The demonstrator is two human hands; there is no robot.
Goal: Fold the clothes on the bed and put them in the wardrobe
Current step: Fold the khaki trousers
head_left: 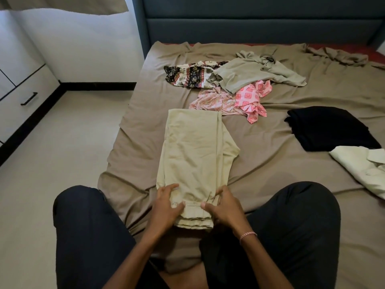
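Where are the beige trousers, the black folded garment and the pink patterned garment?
beige trousers (193, 155): head view, middle of the upper fabric layer.
black folded garment (331, 130): head view, centre of its top face.
pink patterned garment (249, 97): head view, on the bright square-printed part.

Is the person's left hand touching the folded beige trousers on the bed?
Touching. The head view shows the left hand resting on the near end of the folded beige trousers.
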